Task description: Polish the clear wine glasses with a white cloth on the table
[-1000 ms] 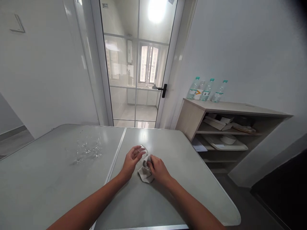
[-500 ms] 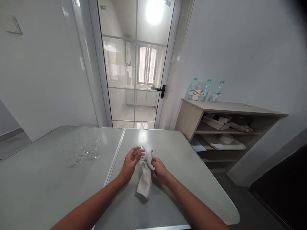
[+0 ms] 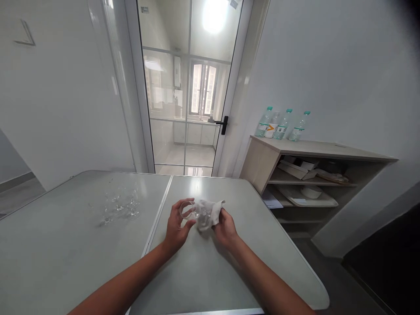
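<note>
Over the right half of the table, my left hand [image 3: 177, 223] is closed round the bowl of a clear stemmed glass [image 3: 187, 211], which lies tilted sideways with its rim toward that hand. My right hand [image 3: 226, 226] grips a white cloth [image 3: 209, 214] at its right edge. The cloth lies behind and around the glass's stem end, which shows only faintly against it. To the left, several clear stemmed glasses [image 3: 118, 203] stand together on the table; their outlines are hard to separate.
The grey table [image 3: 82, 258] has a metal seam down its middle. Behind it is a glass door [image 3: 167, 144] with a black handle. At the right, a wooden shelf unit [image 3: 262, 164] carries several plastic bottles [image 3: 281, 127] on top, with boxes, a tray and a bowl inside.
The cloth, which hung down toward me in a strip, is now gathered up and spread by the glass. The glass has tipped sideways, and my left hand has turned around its bowl.
</note>
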`<state>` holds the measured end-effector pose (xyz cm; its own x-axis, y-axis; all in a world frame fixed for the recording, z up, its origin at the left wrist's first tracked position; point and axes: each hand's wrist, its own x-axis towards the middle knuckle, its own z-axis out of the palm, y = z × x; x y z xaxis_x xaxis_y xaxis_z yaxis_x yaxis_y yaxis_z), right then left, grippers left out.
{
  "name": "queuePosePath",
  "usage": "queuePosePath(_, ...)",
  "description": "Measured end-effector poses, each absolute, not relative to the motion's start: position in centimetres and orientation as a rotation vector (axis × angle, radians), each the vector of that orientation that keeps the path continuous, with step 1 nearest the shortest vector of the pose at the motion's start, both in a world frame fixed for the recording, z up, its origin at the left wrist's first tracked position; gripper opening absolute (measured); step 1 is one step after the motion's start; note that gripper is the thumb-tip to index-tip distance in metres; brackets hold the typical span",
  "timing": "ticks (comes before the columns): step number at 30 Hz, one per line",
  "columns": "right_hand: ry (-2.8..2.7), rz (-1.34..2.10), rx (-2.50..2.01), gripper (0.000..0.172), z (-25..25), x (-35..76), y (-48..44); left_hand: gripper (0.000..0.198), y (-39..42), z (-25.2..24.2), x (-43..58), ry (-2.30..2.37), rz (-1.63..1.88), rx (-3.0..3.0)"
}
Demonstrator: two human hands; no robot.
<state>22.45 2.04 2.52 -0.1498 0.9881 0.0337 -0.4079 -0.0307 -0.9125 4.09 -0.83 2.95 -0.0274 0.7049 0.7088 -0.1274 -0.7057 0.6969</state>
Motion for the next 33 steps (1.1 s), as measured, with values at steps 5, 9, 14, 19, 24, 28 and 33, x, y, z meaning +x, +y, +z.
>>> queuePosePath(5,-1.109,1.685,-0.759,0.049,2.4,21.6,0.9,0.068,-1.0,1.6,3.9,0.516,1.558,2.148)
queuePosePath(9,-1.211,1.601,-0.824,0.042,1.1,22.2,2.0,0.073,-1.0,1.8,3.9,0.457,1.522,2.440)
queuePosePath(14,-1.172,1.363,-0.881,0.040,0.5,22.6,2.6,0.069,-0.9,2.2,3.8,0.359,1.435,2.595)
queuePosePath(19,-1.173,1.619,-0.822,0.036,0.4,22.7,2.4,0.068,-0.9,2.5,3.7,0.297,1.339,2.648)
queuePosePath(24,-1.207,1.273,-1.018,0.037,0.3,23.2,2.9,0.070,-0.8,2.5,3.8,0.323,1.394,2.630)
queuePosePath(28,-1.191,1.359,-0.916,0.034,0.3,23.0,2.9,0.069,-0.8,2.5,3.7,0.360,1.420,2.588)
queuePosePath(33,-1.225,1.377,-0.975,0.031,0.0,23.0,2.9,0.068,-0.9,2.3,3.7,0.356,1.262,2.697)
